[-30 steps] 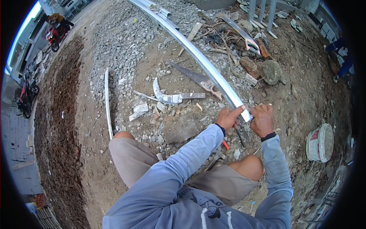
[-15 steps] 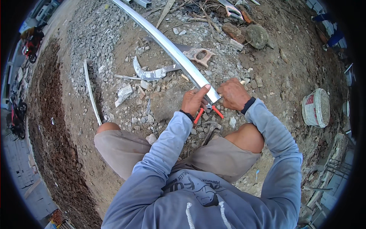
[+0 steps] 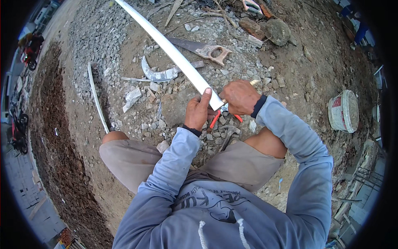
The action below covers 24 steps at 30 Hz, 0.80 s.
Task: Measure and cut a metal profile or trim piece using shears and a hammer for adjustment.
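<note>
My left hand (image 3: 198,108) grips the near end of a long pale metal strip (image 3: 163,43), thumb lying on top. My right hand (image 3: 237,97) is closed around a slim pale object (image 3: 254,82) at the strip's right edge; its far end is hidden. Just below, red handles (image 3: 214,119) of a cutting tool or pliers stick out, spread apart, its head partly covered. A hammer (image 3: 228,135) lies between my bent knees. Beyond the strip are a wooden-handled handsaw (image 3: 213,54) and a curved grey piece (image 3: 159,74).
A white bucket (image 3: 343,111) stands at right. Gravel, stones (image 3: 277,32), sticks and a second handsaw (image 3: 252,6) lie ahead. A thin strip (image 3: 96,97) lies by my left knee. Motorbikes (image 3: 31,54) are at far left; a person in blue (image 3: 359,33) is at upper right.
The view has shifted, so hands and strip sit higher and farther left. The red handles now show as a spread pair under the strip's end, where one showed earlier.
</note>
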### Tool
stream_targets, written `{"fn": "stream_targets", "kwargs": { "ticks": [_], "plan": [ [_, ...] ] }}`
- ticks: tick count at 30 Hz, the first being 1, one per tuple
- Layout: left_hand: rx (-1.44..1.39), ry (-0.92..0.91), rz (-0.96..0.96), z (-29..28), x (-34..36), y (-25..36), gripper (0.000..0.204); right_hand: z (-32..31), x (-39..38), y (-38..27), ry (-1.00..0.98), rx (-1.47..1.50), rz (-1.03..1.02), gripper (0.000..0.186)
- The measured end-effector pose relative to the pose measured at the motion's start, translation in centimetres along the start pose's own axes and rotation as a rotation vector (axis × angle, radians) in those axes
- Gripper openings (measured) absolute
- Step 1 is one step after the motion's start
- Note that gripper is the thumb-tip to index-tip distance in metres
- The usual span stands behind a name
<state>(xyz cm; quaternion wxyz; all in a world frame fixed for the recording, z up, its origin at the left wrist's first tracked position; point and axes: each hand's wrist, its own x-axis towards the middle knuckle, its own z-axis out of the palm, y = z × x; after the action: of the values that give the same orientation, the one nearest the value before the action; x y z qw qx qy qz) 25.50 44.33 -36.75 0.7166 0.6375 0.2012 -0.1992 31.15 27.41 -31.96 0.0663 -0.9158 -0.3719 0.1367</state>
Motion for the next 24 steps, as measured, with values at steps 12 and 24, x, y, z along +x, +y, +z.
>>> {"fn": "stream_targets", "kwargs": {
  "ticks": [12,24],
  "plan": [
    [-0.078,0.198,0.116,-1.5,4.7,-3.9,0.044,2.2,-2.2,4.1,0.049,0.104,-0.017,0.015],
    [0.367,0.851,0.346,-12.3,19.3,-2.7,0.029,-4.4,-0.3,7.0,-0.177,0.303,-0.028,0.044]
  ]
}}
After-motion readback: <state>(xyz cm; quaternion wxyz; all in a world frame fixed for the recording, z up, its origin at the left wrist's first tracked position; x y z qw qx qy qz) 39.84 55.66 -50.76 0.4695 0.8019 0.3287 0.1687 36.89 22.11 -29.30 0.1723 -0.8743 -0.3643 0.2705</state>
